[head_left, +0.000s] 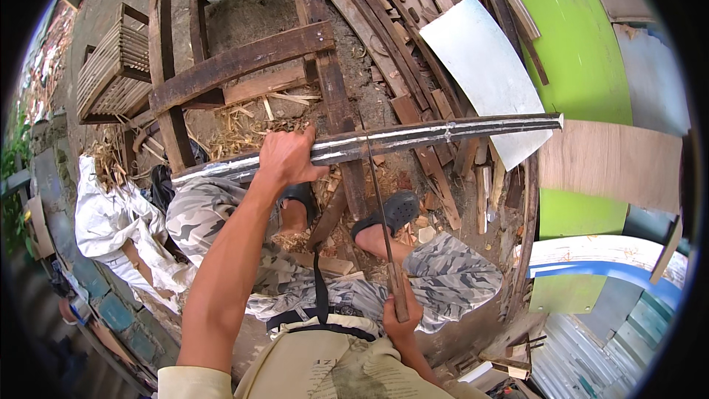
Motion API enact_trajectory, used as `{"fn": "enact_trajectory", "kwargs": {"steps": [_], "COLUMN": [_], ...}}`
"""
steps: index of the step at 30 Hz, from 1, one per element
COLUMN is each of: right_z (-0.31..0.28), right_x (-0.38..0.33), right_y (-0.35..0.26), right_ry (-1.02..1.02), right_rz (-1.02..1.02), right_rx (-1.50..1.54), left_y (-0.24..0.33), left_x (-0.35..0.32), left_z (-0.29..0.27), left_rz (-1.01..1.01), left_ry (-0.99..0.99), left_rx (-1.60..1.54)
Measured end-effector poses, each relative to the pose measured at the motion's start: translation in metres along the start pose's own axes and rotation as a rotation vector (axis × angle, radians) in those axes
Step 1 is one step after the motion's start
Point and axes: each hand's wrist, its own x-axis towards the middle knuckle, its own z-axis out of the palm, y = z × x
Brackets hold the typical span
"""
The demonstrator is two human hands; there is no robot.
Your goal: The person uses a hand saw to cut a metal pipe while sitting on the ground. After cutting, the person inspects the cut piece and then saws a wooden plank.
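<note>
A long wooden strip [436, 132], dark with white painted streaks, lies crosswise in front of me over a dark wooden frame [341, 107]. My left hand [286, 155] is closed around it, left of the middle. Down at my lap my right hand [401, 316] grips the wooden handle of a handsaw [382, 220]. Its narrow blade points away from me, and the far end meets the strip just right of my left hand. How deep the blade sits in the wood is too small to tell.
Between my shoes [399, 210] lie wood scraps and shavings. A slatted wooden piece [114, 77] and a white cloth sack [111, 214] are at left. Long boards [384, 26], a white sheet [480, 66] and a green panel [569, 29] are at far right.
</note>
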Motion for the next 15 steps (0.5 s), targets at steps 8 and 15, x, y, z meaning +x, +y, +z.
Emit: {"fn": "enact_trajectory", "kwargs": {"steps": [8,15], "right_z": [0.082,-0.004], "right_x": [0.166,-0.015], "right_y": [-0.016,-0.001], "right_ry": [0.116,0.032], "right_rz": [-0.070,-0.003], "right_rx": [0.180,0.004], "left_y": [-0.001,0.004], "left_x": [0.006,-0.003], "left_z": [0.001,-0.001], "left_rz": [0.051,0.009], "left_ry": [0.115,0.037], "left_rx": [0.005,-0.003]}}
